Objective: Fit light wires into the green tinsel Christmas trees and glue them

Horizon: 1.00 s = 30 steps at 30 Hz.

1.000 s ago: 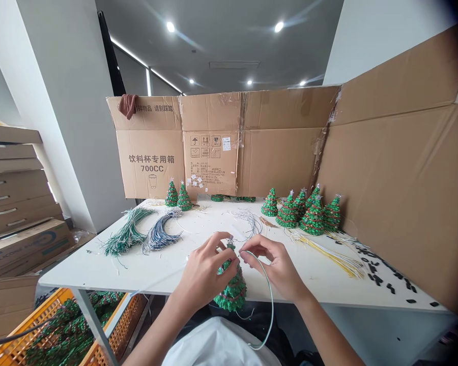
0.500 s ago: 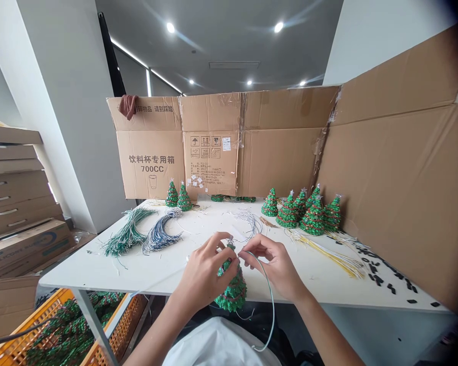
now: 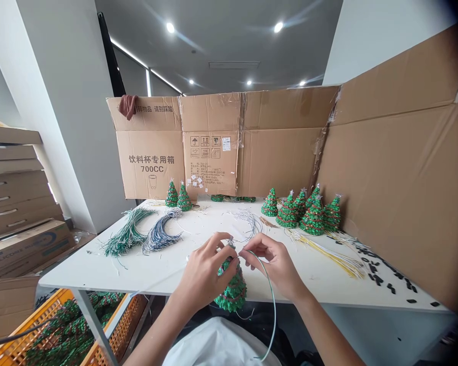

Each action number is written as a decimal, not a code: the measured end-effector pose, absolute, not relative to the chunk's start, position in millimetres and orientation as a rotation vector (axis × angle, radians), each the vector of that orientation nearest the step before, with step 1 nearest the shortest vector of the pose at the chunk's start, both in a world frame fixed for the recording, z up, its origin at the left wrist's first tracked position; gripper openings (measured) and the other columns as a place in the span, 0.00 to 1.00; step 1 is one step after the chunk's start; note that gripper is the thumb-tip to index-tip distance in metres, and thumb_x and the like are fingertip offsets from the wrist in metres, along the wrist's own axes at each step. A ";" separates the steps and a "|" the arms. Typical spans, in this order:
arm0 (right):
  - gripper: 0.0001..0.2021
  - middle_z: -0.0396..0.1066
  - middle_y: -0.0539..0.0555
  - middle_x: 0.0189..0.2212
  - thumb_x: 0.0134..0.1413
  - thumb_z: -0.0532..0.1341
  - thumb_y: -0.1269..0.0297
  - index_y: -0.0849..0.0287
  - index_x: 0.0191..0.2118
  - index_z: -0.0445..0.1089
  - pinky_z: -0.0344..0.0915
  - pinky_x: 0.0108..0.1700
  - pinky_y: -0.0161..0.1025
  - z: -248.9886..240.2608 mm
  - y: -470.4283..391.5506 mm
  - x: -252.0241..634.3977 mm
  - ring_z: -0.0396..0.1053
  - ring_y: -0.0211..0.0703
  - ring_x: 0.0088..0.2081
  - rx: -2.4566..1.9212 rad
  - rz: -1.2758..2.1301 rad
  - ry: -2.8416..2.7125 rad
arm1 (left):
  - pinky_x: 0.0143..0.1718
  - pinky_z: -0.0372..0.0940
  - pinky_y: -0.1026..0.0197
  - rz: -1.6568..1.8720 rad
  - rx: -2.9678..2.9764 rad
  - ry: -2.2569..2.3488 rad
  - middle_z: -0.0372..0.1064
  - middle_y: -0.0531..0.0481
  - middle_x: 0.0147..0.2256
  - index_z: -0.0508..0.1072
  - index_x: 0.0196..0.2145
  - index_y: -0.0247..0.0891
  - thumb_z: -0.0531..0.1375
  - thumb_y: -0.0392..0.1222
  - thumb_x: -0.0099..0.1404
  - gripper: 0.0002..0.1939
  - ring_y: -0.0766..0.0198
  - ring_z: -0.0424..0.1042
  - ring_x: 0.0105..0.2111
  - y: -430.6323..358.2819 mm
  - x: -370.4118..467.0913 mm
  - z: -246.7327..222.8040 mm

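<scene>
A small green tinsel Christmas tree (image 3: 232, 295) stands upright at the table's front edge, close to my body. My left hand (image 3: 209, 269) is closed around its upper part, thumb and fingers near the silvery top. Just to the right, my right hand (image 3: 270, 262) pinches a pale green cord (image 3: 274, 310) between thumb and forefinger, its fingertips against the tree's side near the left fingertips. The cord arches over the right hand and hangs down in a loose curve to my lap. My fingers cover the exact spot where the cord meets the tree.
Green cords (image 3: 127, 234) and blue cords (image 3: 162, 234) lie in bundles on the white table (image 3: 145, 269). Several finished trees (image 3: 313, 216) stand at the right, near yellow and white cords (image 3: 336, 254) and black pieces (image 3: 377, 279). Cardboard (image 3: 286, 157) walls the back. An orange crate (image 3: 114, 325) holds green garland.
Both hands stay almost still on the tree. The hanging cord has shifted slightly, its lower end dropping a little.
</scene>
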State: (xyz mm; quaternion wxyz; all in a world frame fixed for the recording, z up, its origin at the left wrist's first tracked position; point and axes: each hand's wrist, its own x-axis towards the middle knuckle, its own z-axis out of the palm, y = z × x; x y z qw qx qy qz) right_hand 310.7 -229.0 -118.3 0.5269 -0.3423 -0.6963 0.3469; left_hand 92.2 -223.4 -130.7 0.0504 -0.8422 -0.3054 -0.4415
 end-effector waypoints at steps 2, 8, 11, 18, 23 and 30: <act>0.15 0.76 0.51 0.30 0.63 0.74 0.48 0.54 0.37 0.77 0.73 0.34 0.41 -118.3 -228.7 310.5 0.74 0.44 0.31 -0.817 0.840 -1.671 | 0.40 0.77 0.53 -1.334 -2.570 -0.929 0.71 0.43 0.57 0.74 0.43 0.42 0.61 0.38 0.76 0.02 0.59 0.80 0.41 -223.1 91.9 -131.0; 0.14 0.76 0.51 0.30 0.63 0.74 0.49 0.54 0.37 0.78 0.73 0.34 0.41 -116.5 -229.0 310.6 0.73 0.43 0.31 -0.828 0.844 -1.702 | 0.39 0.77 0.53 -1.300 -2.584 -0.941 0.70 0.43 0.59 0.74 0.42 0.42 0.60 0.37 0.77 0.03 0.60 0.79 0.41 -224.4 90.9 -130.3; 0.15 0.76 0.51 0.30 0.63 0.74 0.48 0.54 0.36 0.78 0.72 0.33 0.41 -115.1 -230.1 310.4 0.74 0.43 0.30 -0.840 0.837 -1.710 | 0.39 0.78 0.54 -1.301 -2.579 -0.938 0.70 0.42 0.58 0.75 0.41 0.42 0.61 0.37 0.76 0.04 0.60 0.79 0.41 -224.7 91.0 -129.2; 0.16 0.79 0.52 0.32 0.60 0.75 0.48 0.54 0.33 0.77 0.74 0.36 0.42 -113.9 -231.6 309.1 0.75 0.45 0.32 -0.837 0.825 -1.699 | 0.40 0.78 0.55 -1.311 -2.578 -0.937 0.70 0.43 0.59 0.76 0.41 0.42 0.61 0.37 0.76 0.04 0.60 0.80 0.41 -223.4 91.3 -129.0; 0.15 0.80 0.52 0.31 0.62 0.75 0.51 0.54 0.33 0.76 0.73 0.36 0.42 -114.1 -232.0 309.1 0.75 0.44 0.31 -0.829 0.790 -1.704 | 0.40 0.78 0.54 -1.300 -2.590 -0.943 0.70 0.44 0.59 0.76 0.41 0.42 0.61 0.37 0.76 0.04 0.60 0.80 0.41 -223.4 91.1 -129.4; 0.14 0.80 0.52 0.32 0.63 0.74 0.52 0.54 0.33 0.76 0.72 0.37 0.42 -115.2 -231.1 310.4 0.75 0.45 0.33 -0.831 0.765 -1.710 | 0.40 0.78 0.52 -1.309 -2.593 -0.954 0.70 0.44 0.58 0.76 0.43 0.43 0.61 0.39 0.76 0.03 0.60 0.79 0.41 -224.1 90.5 -130.5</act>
